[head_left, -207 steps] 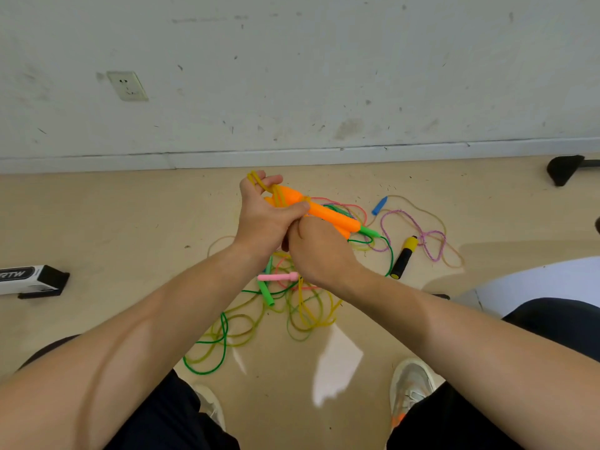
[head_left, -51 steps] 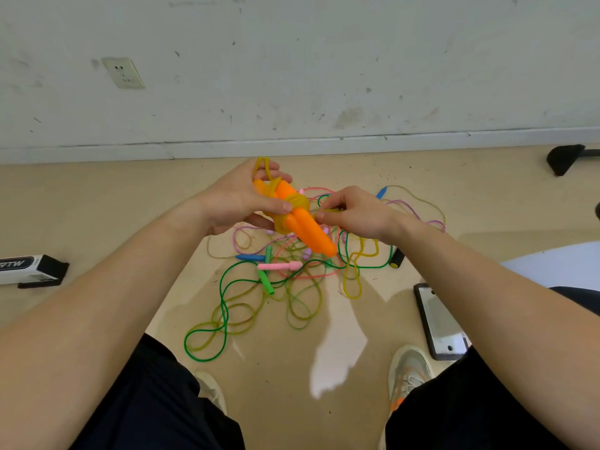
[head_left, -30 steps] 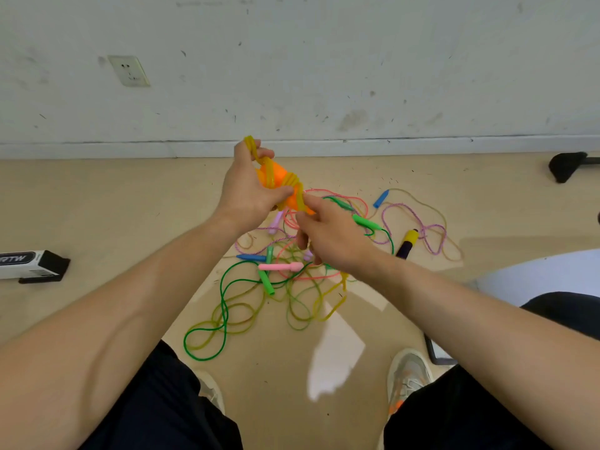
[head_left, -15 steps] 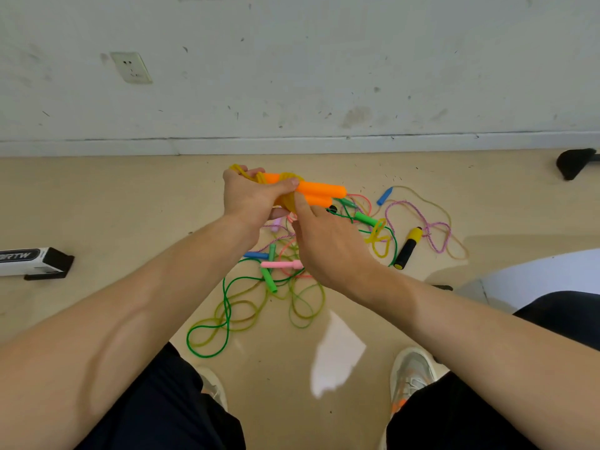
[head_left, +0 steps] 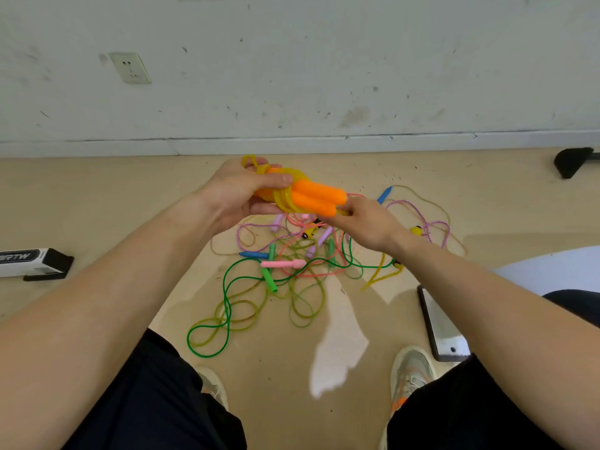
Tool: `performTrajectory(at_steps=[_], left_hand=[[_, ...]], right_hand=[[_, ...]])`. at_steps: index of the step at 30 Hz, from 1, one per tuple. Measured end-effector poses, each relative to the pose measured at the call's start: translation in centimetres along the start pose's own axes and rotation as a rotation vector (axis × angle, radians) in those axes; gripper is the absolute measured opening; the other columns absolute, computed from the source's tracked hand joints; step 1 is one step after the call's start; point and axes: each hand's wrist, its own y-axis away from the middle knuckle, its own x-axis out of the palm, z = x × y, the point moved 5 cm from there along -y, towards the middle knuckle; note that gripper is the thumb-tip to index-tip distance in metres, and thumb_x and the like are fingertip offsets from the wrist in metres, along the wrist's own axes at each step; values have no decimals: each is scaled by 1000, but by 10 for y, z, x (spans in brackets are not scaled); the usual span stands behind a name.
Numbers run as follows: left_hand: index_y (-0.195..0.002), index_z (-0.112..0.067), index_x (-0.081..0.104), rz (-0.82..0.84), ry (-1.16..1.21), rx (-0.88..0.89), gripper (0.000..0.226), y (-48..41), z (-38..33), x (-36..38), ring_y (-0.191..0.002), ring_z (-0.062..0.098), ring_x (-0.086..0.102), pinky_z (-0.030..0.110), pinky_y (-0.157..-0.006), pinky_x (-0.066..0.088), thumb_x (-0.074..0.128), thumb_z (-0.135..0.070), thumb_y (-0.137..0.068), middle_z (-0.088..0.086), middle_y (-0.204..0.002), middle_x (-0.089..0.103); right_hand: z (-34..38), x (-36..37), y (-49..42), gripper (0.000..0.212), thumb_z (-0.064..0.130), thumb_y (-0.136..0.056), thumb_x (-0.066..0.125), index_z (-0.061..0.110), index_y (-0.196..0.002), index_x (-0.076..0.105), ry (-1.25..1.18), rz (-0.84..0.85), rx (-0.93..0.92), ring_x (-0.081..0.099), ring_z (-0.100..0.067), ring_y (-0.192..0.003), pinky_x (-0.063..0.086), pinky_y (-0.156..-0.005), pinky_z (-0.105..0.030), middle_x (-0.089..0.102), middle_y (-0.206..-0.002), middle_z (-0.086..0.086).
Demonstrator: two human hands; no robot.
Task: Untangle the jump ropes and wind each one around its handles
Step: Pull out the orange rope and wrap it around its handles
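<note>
The person sits low with both hands raised over the floor (head_left: 97, 206), and one rope looks close to bundled. The left hand (head_left: 240, 193) has a closed grip on the pair of orange handles (head_left: 316, 194), which lie side by side. Its thumb is laid across the top and its fingers are curled underneath. The yellow rope (head_left: 282, 198) is wound in several turns round the handles, right where that thumb presses, and one loop of it sticks up behind the knuckles. The right hand (head_left: 367, 222) sits at the free ends of the handles, its grip narrowed to a pinch on what I take to be the rope's tail. The fingertips are partly hidden, so that is a judgement. A short yellow length (head_left: 380, 276) trails on the floor under the right wrist and may be the last of that rope to take up and tuck in. Everything else is left to do. The tangle (head_left: 292, 251) lies on the floor just below the hands: a green rope (head_left: 227, 300) sprawls in wide loops toward the person's knees, a pink handle (head_left: 282, 264) lies in the middle, a blue handle (head_left: 384, 194) sits toward the wall, and a pink-and-purple cord (head_left: 422, 209) runs off to the right. None of it is wound round anything. A dark slab like a phone (head_left: 441, 326) lies near the right shoe.
</note>
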Motion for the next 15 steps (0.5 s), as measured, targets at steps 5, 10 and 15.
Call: performTrajectory(at_steps=[5, 10, 15], left_hand=[[-132, -10, 47, 140, -305, -1, 67, 4, 7, 7, -81, 16, 75, 35, -52, 60, 81, -1, -75, -1, -122, 65], [-132, -13, 43, 54, -495, 86, 79, 2, 7, 8, -99, 18, 68, 38, -53, 61, 89, -6, -69, -3, -124, 60], [-126, -17, 42, -115, -579, 260, 85, -1, -2, 3, -101, 18, 63, 43, -51, 61, 95, -11, -60, -4, -121, 57]], right_hand=[[4, -13, -6, 35, 38, -87, 72, 14, -64, 58, -20, 37, -36, 36, -9, -50, 29, -53, -30, 41, -54, 6], [21, -17, 0, 24, 20, -93, 64, 1, -80, 73, -319, 56, 65, 39, -3, -41, 32, -46, -18, 49, -51, 12], [42, 2, 17, 22, 17, -102, 42, 8, -100, 62, -917, 182, 280, 34, -11, -42, 46, -53, -27, 45, -62, 0]])
